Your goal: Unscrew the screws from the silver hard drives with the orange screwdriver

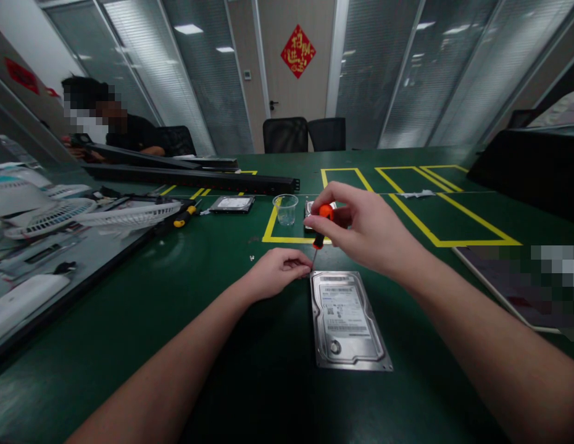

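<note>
While right hand (361, 225) has fingers clamped on orange-black screwdriver (319, 240), tip down at far-left corner of hard drive (345, 317), left hand (275, 272) has fingers bunched beside same corner; can't tell if gripping anything. Drive flat on tabletop (250, 382), clear cup (286, 213) beyond it.

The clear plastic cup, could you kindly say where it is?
In the head view, the clear plastic cup stands mid-picture on the green table, just left of the hard drive partly behind the right hand.

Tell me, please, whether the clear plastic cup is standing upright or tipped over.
Upright: the clear cup stands with its wide rim on top and narrower base on the green table.
</note>
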`<state>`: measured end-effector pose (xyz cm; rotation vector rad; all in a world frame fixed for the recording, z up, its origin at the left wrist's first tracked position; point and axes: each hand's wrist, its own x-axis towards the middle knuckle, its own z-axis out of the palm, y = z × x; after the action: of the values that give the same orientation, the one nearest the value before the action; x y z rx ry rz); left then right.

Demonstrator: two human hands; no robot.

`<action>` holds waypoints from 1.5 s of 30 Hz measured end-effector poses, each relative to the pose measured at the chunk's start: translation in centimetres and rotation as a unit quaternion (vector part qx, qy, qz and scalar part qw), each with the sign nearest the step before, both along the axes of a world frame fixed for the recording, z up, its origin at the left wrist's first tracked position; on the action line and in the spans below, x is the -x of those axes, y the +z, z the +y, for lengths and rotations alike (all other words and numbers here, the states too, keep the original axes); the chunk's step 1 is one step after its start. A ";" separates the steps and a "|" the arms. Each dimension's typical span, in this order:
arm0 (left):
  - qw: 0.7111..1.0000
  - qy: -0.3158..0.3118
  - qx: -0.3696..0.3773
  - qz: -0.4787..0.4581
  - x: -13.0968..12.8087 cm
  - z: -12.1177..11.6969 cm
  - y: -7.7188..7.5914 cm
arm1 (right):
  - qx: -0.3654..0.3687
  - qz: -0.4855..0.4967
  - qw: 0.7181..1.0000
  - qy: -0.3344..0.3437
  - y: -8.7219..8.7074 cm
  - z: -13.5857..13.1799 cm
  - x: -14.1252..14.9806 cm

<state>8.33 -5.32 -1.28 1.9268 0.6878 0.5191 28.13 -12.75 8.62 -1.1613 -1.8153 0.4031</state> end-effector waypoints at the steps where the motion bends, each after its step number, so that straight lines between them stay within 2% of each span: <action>1: 1.000 -0.002 0.005 -0.005 0.0 0.1 -0.1 | -0.009 0.019 1.000 -0.007 -0.3 0.1 0.2; 5: 1.000 -0.005 0.013 -0.020 0.1 0.3 -0.4 | -0.023 0.057 0.998 -0.016 -0.6 0.3 0.9; 13: 0.999 -0.001 0.028 -0.018 0.0 0.3 -0.3 | 0.101 0.033 0.991 0.079 1.4 -0.2 -0.1; 17: 0.999 -0.001 0.030 -0.015 0.0 0.2 -0.2 | 0.060 -0.001 0.998 0.035 0.9 -0.2 0.1; 21: 0.999 0.001 0.030 -0.022 0.0 0.1 -0.3 | 0.010 0.054 0.998 -0.019 -0.4 0.1 1.2; 25: 0.999 -0.001 0.030 -0.026 0.0 0.2 -0.4 | -0.001 0.070 0.997 0.017 -0.7 0.2 1.7; 31: 0.999 -0.001 0.038 -0.029 -0.1 0.2 -0.4 | 0.118 0.084 0.985 0.093 0.6 0.2 0.5; 33: 0.999 -0.001 0.038 -0.028 -0.1 0.3 -0.5 | 0.136 0.079 0.983 0.098 0.9 0.2 0.2; 39: 0.999 0.002 0.035 -0.015 0.1 0.4 -0.6 | 0.057 0.080 0.995 -0.009 0.5 0.2 0.7; 41: 1.000 -0.004 0.029 -0.012 0.1 0.3 -0.5 | 0.057 0.092 0.994 -0.001 0.4 0.1 0.9; 45: 1.000 -0.008 0.028 -0.012 0.1 0.2 -0.4 | 0.080 0.100 0.990 0.058 0.6 0.0 0.7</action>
<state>8.25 -5.12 -1.67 1.8691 0.6657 0.5069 27.48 -12.75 9.20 -1.0841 -1.7027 0.7177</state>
